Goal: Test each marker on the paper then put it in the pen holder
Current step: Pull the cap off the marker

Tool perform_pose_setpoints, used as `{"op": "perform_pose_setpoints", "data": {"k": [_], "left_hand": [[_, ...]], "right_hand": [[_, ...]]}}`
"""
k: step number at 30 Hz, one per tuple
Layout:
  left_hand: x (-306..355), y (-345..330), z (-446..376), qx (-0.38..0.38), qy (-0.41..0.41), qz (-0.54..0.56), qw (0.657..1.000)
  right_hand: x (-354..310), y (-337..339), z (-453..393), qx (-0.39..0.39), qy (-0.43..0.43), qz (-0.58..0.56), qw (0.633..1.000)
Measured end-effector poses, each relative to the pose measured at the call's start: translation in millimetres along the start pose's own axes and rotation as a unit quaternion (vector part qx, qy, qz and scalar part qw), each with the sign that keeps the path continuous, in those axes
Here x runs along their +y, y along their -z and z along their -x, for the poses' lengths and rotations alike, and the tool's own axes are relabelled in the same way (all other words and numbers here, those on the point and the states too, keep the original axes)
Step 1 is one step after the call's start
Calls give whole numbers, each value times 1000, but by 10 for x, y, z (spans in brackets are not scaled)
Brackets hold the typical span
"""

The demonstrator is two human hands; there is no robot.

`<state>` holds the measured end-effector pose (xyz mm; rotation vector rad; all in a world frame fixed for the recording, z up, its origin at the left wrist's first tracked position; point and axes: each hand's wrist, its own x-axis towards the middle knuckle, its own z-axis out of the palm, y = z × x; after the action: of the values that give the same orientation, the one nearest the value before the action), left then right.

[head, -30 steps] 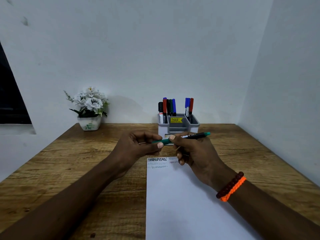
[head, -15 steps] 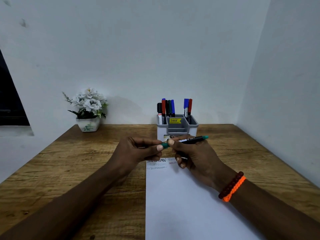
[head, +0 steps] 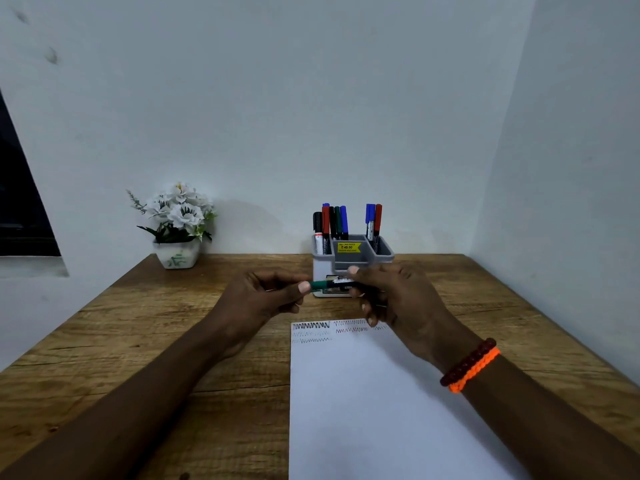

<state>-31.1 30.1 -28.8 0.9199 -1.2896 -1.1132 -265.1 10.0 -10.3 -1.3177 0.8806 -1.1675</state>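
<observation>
We hold one green marker (head: 329,283) up in the air with both hands, just in front of the pen holder (head: 353,261) and above the far end of the paper (head: 363,393). Our left hand (head: 263,299) pinches the green cap end between thumb and fingers, so that grip is tight on the marker. Our right hand (head: 398,299) curls round the dark body of the same marker, so that grip is tight on it too. We think we hold it this way so one hand can keep the body firm while the other works the cap, though we cannot tell if the cap is going on or coming off. The marker lies almost flat, and its long side runs from left to right across us. The cap end points to our left, and the other end is hidden inside our right hand. The paper lies flat on the counter (head: 138,323) close to us, so it is easy to draw on, and it has small zigzag test lines (head: 311,327) at its far edge. The pen holder stands at the back of the counter with other markers (head: 332,223) standing up in it, caps on top. A pot of white flowers (head: 176,223) sits well off to the left.
</observation>
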Motion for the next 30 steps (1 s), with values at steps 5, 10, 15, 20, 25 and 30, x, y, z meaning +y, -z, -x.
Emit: {"op": "perform_pose_setpoints", "data": {"k": [5,10,15,20,25,30], "left_hand": [[3,33,-36,22,-20,-5,1000],[-64,-11,-28,32,-33,-65,997],[-123,-59,4,64,-108,-280,952],[-195,-48,-22,5,-169,-503,848],[-307,-36,-113,-18,-169,-518,839],[-351,-4,-150,-17,-165,-521,837]], "right_hand": [[-40,8,67,-117,-34,90,988],[-43,-128,107,-169,-73,95,978],[-24,-68,104,-174,-73,46,981],[-146,74,-54,-77,0,82,994],[-567,372,-509,88,93,114,985],[-847,592,-915,188,248,320,895]]}}
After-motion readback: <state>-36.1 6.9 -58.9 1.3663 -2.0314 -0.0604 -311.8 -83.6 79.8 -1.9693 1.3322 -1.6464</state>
